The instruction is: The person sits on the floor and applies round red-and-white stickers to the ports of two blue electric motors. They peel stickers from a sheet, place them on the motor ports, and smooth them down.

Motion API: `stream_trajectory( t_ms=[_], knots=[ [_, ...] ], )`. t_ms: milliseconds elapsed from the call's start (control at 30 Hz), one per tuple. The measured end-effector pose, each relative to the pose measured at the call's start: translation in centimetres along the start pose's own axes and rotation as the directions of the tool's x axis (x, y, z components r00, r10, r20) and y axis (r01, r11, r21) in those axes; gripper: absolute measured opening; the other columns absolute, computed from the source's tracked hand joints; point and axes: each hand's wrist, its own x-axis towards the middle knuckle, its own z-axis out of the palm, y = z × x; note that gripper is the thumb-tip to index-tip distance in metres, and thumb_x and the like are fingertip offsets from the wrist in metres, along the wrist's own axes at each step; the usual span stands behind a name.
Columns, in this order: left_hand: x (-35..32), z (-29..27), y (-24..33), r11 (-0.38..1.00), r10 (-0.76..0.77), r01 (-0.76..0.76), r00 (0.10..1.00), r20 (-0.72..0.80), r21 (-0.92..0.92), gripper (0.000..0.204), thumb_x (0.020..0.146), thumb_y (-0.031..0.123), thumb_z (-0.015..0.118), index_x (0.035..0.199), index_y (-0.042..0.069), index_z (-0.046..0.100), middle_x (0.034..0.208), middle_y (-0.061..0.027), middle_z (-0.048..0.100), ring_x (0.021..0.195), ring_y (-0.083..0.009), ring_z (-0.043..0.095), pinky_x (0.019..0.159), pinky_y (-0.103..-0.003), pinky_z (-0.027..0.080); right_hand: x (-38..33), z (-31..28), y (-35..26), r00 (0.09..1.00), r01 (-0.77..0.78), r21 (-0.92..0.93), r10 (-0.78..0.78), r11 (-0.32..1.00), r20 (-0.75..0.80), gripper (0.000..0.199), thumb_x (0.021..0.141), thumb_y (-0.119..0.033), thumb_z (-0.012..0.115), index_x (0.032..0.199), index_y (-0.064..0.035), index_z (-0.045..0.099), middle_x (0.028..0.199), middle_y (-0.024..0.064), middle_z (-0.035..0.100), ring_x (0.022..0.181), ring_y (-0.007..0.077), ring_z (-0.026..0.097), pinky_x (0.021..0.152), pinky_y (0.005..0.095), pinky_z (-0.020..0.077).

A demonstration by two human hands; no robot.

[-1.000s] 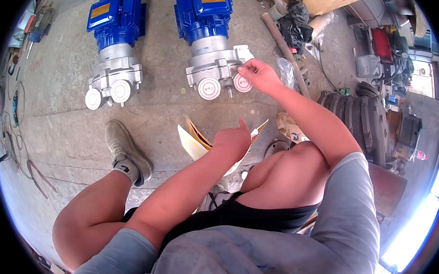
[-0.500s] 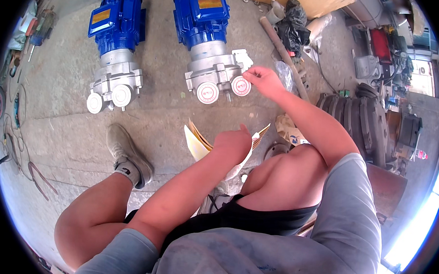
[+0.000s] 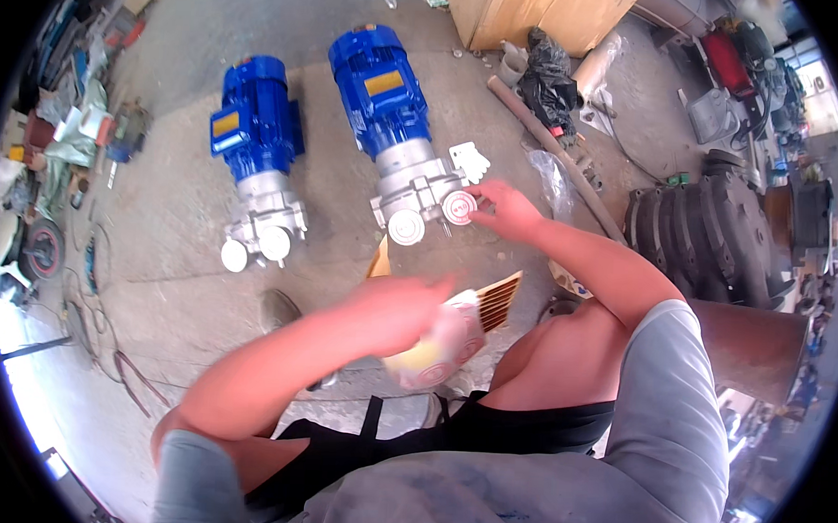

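Note:
Two blue motors with silver pump heads stand on the floor ahead, the left motor (image 3: 248,118) and the right motor (image 3: 375,87). My right hand (image 3: 507,212) is at the right motor's pump head, its thumb and fingers apart and touching the edge of a round white sticker with red print (image 3: 459,207) on a port. Beside it, another port carries a similar round sticker (image 3: 405,227). My left hand (image 3: 403,312), smeared by motion, is closed on a bundle of sticker sheets (image 3: 448,347), some with round red prints, some yellow and brown. A white tag (image 3: 470,161) sticks out by the pump head.
A rusty pipe (image 3: 559,155) lies to the right, near a black plastic bag (image 3: 548,85) and a large cardboard box (image 3: 533,14). Dark ribbed castings (image 3: 701,236) and a rusty cylinder (image 3: 752,346) stand farther right. Cables and a small wheel (image 3: 45,248) lie at the left.
My view has shifted, so the motors appear lower. My right hand's pinched fingers have opened around the sticker's edge. My left hand has swung left, and the sheets have tilted, showing round prints.

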Motion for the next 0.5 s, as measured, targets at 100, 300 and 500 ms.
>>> stream_trajectory(
  t_ms=[100,300,500],
  knots=[
    [-8.6,-8.5,1.4,0.967,-0.238,0.246,0.964,0.115,-0.061,0.074,0.095,0.017,0.073,0.162,0.007,0.041,0.122,-0.0247,0.073,0.109,-0.0427,0.073,0.093,-0.05,0.058,1.0,-0.1,-0.3,0.999,0.004,0.003,-0.004,1.0,0.036,0.051,0.091,-0.03,0.083,0.134,-0.009,0.067,0.123,0.0134,0.068,0.11,0.0292,0.072,0.099,0.0418,0.0575],
    [-23.1,-13.8,2.8,0.84,-0.515,0.268,0.667,-0.539,-0.472,0.057,0.095,0.003,0.071,0.15,-0.001,0.055,0.126,-0.0145,0.076,0.112,-0.0241,0.074,0.099,-0.037,0.057,0.7,0.4,-0.6,0.999,-0.03,-0.141,0.026,0.99,-0.033,0.066,0.076,-0.05,0.091,0.118,-0.0063,0.064,0.123,0.0165,0.067,0.115,0.0372,0.068,0.099,0.0452,0.0568],
    [-26.4,-11.1,2.0,0.722,-0.617,-0.262,0.174,-0.768,-0.64,0.044,0.105,0.01,0.067,0.145,-0.006,0.058,0.136,-0.0142,0.071,0.119,-0.0204,0.069,0.105,-0.036,0.053,2.8,-0.7,-1.6,0.984,-0.128,-0.043,0.133,0.991,0.118,0.073,0.074,-0.059,0.092,0.114,-0.0051,0.062,0.118,0.0193,0.069,0.109,0.0366,0.069,0.092,0.0459,0.0565]
  ],
)
